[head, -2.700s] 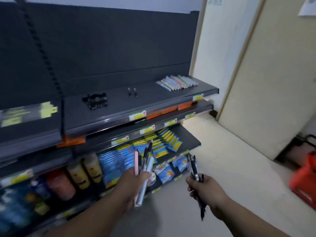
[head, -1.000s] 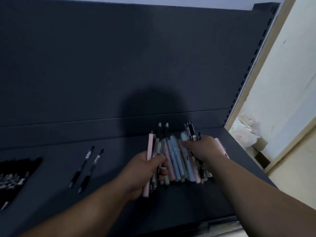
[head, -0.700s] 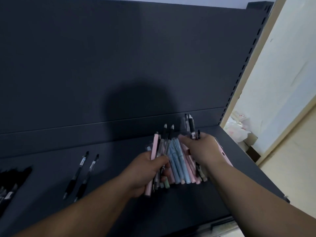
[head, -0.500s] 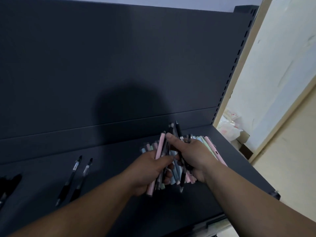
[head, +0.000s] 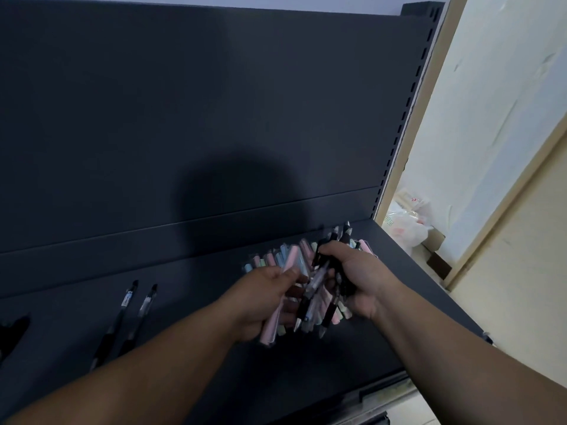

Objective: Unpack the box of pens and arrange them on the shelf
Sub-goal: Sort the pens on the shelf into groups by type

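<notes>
Item: loose pens, part-sorted, on the top shelf of a dark store rack. The box is not in sight from here.

Nearest: a pale price rail along the shelf's front edge, with both bare forearms reaching over it.

Left hand: fingers curled, thumb on top, holding a pink pen and a few more beneath it. How many I cannot tell.

Right hand: fingers closed round a bunch of black pens, tips pointing to the back. A clear-barrelled pen lies slantwise between the two hands. Which hand has it is blurred.

Under and just behind the hands: a row of pastel pens lying side by side on the shelf, at its right end.

Well apart to the left: two black clicker pens lying side by side, and a dark heap at the frame's edge, too dim to name.

Handling, as I judge it: light, stiff and smooth-barrelled, so likely to roll or slip out of a loose bunch. Best pinched mid-barrel, one or two at a time, and laid flat against a neighbour so they stay put.

Behind: the plain back panel and a slotted upright. Beyond the rack's end, a plastic bag lies on the floor.
</notes>
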`<state>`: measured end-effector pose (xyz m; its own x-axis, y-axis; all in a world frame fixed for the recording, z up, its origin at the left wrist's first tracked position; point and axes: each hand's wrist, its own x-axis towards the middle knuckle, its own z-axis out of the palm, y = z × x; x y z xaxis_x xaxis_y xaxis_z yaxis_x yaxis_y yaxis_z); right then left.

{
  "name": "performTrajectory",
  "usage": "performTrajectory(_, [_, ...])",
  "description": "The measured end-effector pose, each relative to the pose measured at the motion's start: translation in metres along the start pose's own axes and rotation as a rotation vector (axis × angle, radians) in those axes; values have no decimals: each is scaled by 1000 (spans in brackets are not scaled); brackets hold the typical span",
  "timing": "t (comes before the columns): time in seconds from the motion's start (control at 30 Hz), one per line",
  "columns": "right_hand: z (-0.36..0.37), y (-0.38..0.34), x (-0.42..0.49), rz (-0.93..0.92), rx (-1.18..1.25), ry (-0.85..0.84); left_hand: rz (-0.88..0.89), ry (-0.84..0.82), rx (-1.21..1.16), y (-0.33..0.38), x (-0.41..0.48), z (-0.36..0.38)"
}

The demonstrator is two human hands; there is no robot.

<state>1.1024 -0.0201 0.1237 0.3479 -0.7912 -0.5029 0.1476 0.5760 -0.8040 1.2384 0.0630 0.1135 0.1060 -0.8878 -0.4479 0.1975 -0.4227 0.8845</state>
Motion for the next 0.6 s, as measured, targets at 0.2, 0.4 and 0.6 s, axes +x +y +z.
performTrajectory(0.2, [-16, -5, 6, -45, -54, 42, 79, 247, 73, 9, 7, -15])
performTrajectory(0.4, [-26, -5, 10, -54, -45, 70, 610, 239, 768, 8, 15, -27])
performTrajectory(0.6, [-31, -5, 10, -43, -85, 36, 540, 108, 1071, -36, 29, -26])
